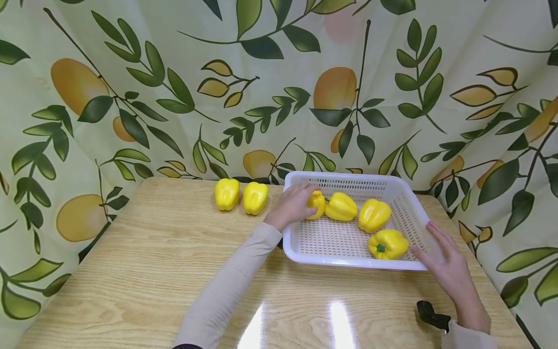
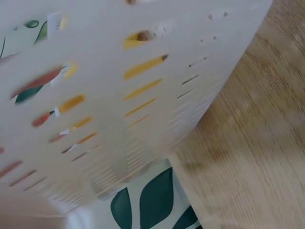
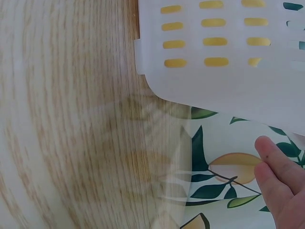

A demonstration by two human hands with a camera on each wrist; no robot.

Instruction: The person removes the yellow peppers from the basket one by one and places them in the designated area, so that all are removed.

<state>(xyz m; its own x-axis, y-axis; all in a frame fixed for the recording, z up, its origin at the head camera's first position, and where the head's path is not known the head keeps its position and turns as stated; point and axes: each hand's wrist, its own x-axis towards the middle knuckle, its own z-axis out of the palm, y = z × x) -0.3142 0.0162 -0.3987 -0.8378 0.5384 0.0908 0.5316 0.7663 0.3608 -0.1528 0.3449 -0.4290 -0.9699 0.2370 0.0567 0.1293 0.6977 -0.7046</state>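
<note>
1. Four yellow peppers sit in the white slotted basket (image 1: 403, 203) at the far right of the wooden table (image 1: 144, 271); two more peppers (image 1: 240, 195) stand on the table just left of the basket.
2. Left hand (image 1: 291, 206): the fingers curl over the leftmost pepper (image 1: 317, 203) inside the basket, near its far-left wall. The grip reads as closed around the pepper, though the fingertips are hidden behind it.
3. Right hand (image 1: 449, 264): the fingers are straight and slightly spread, resting at the near-right rim of the basket. It grips nothing; actual contact with the rim probably exists but is not clear.
4. To handle the held pepper well, keep the fingers around its widest part and move it straight up or down, clear of the left wall and of the neighbouring pepper (image 1: 341, 207).
5. Keep the right hand steady against the rim so the light basket does not slide on the glossy tabletop.
</note>
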